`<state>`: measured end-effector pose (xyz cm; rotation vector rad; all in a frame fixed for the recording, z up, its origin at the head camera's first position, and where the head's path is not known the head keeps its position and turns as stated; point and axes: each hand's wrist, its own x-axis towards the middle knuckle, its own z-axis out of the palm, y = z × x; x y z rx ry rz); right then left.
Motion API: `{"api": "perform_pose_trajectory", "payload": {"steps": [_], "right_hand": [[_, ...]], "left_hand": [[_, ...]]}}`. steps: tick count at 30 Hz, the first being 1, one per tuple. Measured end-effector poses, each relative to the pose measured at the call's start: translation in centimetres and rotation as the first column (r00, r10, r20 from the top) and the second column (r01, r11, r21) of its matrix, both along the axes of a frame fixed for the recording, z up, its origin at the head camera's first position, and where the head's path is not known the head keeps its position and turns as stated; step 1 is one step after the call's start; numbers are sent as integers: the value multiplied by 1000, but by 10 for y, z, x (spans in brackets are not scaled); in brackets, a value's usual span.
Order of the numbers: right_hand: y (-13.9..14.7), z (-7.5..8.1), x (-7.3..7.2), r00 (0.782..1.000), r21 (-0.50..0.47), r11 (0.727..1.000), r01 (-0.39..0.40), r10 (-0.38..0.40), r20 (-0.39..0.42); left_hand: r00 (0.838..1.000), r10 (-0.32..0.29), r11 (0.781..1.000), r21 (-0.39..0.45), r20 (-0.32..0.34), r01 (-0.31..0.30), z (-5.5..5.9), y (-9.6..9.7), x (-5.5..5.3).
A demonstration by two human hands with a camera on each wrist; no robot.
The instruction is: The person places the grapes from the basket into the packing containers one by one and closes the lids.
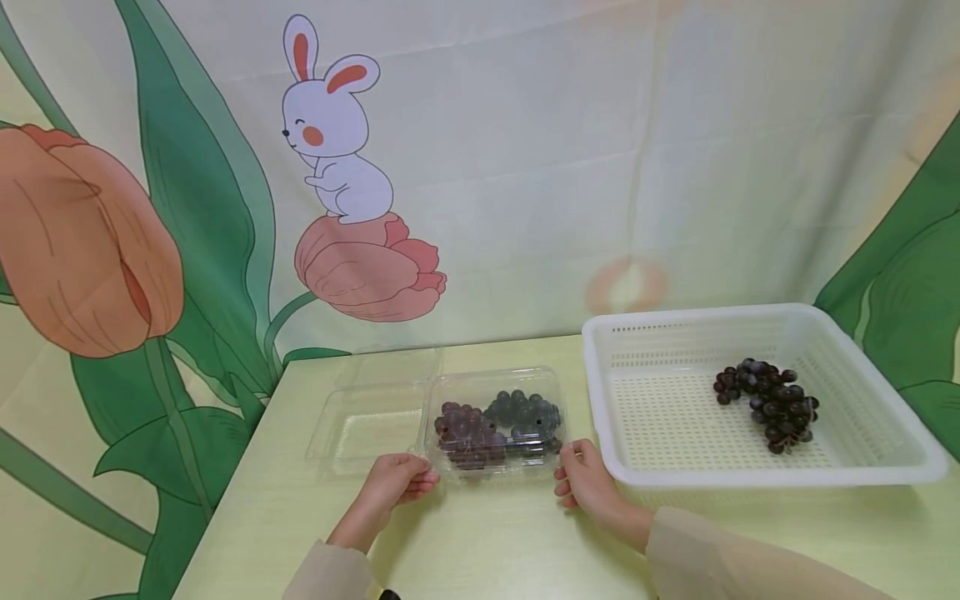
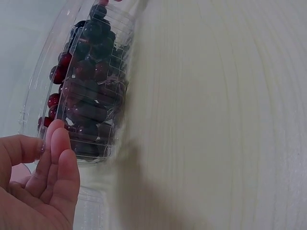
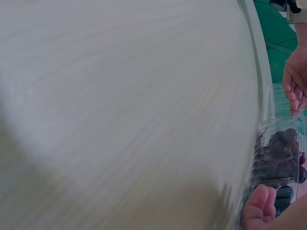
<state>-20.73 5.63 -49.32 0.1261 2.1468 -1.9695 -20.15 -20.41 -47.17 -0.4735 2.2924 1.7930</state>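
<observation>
Clear plastic box (image 1: 495, 377) is pinched near a front corner by left hand (image 1: 396, 482), presumably for steadiness; whether right hand (image 1: 590, 482) pinches cannot be told.

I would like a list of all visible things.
Clear plastic box: one, transparent, centre
Round grapes: many, reddish to blackish, boxed
Empty plastic shell: count unclear, transparent, box's left
Rectangular plastic basket: one, white, right
Grape bunch: one, blackish, in basket
Wood-grain table: one, yellowish, beneath
Printed fabric backdrop: one, multicoloured, behind
Small object: one, black, bottom edge
Left hand: one, bare, box's left corner
Right hand: one, bare, box's right corner
Cloth sleeves: two, beige, forearms
</observation>
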Motion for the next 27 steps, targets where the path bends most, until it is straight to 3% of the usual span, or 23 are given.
{"api": "perform_pose_trajectory", "payload": {"steps": [9, 27], "right_hand": [[-2, 0, -3, 1000, -2, 1000, 9, -9, 3], [-8, 3, -6, 999, -108, 994, 26, -24, 22]], "left_hand": [[1000, 7, 1000, 5, -7, -7, -1, 0, 1], [999, 32, 999, 12, -14, -32, -1, 2, 3]]}}
